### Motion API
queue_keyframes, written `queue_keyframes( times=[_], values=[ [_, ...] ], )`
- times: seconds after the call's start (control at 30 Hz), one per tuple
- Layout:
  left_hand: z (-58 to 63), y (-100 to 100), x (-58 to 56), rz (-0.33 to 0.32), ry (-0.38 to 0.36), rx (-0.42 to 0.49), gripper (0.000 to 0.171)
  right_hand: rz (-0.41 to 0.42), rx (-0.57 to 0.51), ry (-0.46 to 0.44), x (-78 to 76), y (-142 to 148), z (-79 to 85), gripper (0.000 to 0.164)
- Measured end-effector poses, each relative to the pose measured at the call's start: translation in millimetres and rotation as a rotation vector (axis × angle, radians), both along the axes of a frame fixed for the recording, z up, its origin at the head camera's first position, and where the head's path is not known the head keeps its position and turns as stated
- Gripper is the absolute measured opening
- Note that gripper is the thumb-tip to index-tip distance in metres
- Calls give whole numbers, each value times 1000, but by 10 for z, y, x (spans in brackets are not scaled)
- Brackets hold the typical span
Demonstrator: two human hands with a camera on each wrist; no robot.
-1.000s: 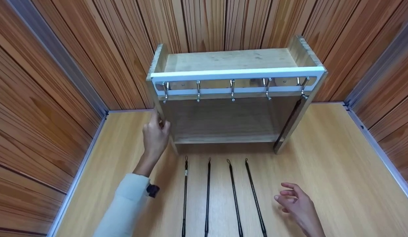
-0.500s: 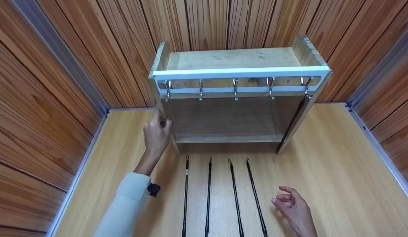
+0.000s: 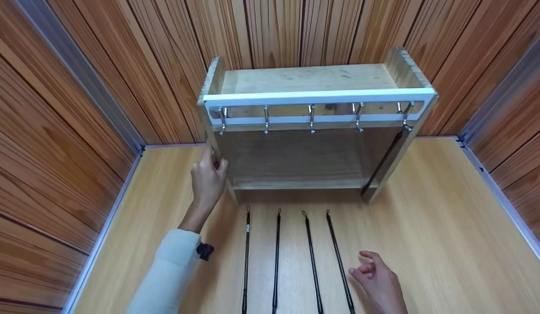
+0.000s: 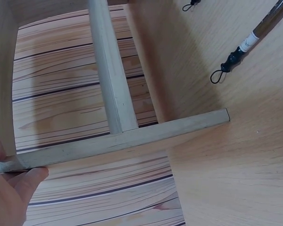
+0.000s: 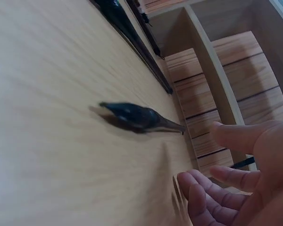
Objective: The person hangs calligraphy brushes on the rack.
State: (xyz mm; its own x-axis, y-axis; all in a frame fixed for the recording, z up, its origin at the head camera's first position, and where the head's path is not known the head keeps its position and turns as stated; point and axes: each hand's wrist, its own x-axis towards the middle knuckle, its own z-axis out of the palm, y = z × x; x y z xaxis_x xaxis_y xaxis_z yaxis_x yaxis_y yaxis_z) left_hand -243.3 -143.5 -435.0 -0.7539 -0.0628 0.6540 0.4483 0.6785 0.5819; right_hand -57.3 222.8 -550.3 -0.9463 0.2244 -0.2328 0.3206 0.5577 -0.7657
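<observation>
My left hand (image 3: 207, 181) grips the left side panel of a wooden rack (image 3: 305, 79); in the left wrist view its thumb and fingers pinch the panel's edge (image 4: 132, 140). Over the table, just right of the rightmost lying calligraphy brush (image 3: 339, 259), hovers my right hand (image 3: 378, 281), fingers loosely bent and holding nothing. In the right wrist view that hand (image 5: 245, 183) is near a brush's dark pointed tip (image 5: 134, 115). Several brushes lie side by side, hanging loops toward the rack. Another brush (image 3: 383, 162) hangs from the rack's rightmost hook (image 3: 408, 114).
Several metal hooks line a white rail (image 3: 313, 97) across the rack's front; those left of the hanging brush carry nothing. The rack stands on a light wooden tabletop (image 3: 449, 209). Wood-patterned walls (image 3: 270, 30) enclose it behind and at both sides.
My right hand has moved left and slightly toward me, closer to the rightmost lying brush. The hanging brush swings slightly at its lower end. My left hand keeps its grip on the rack.
</observation>
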Motion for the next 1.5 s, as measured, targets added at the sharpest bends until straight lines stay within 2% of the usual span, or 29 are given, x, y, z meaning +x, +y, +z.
queue_keyframes(
  times=[0.33,0.47,0.57,0.77,0.93,1.1,1.3,1.5],
  values=[
    [0,-4,-5,6,-6,7,39,-41,-69,-84,-50,-92,-35,54],
    [-2,-5,-3,6,-7,6,37,-33,-31,-110,-65,-166,-34,51],
    [-8,-8,-1,10,0,9,41,-8,32,-101,-75,-225,-28,48],
    [-32,-13,-16,15,37,-3,44,78,164,-15,-86,-289,-13,43],
    [-32,-2,-14,19,19,-4,41,124,178,11,-87,-322,-5,43],
    [-23,0,-15,11,7,1,40,120,188,-10,-91,-359,-15,40],
    [-19,-1,4,4,-10,18,46,76,236,-4,-103,-394,-54,27],
    [-23,-10,-4,1,-5,11,40,47,251,4,-106,-411,-66,20]
  ],
)
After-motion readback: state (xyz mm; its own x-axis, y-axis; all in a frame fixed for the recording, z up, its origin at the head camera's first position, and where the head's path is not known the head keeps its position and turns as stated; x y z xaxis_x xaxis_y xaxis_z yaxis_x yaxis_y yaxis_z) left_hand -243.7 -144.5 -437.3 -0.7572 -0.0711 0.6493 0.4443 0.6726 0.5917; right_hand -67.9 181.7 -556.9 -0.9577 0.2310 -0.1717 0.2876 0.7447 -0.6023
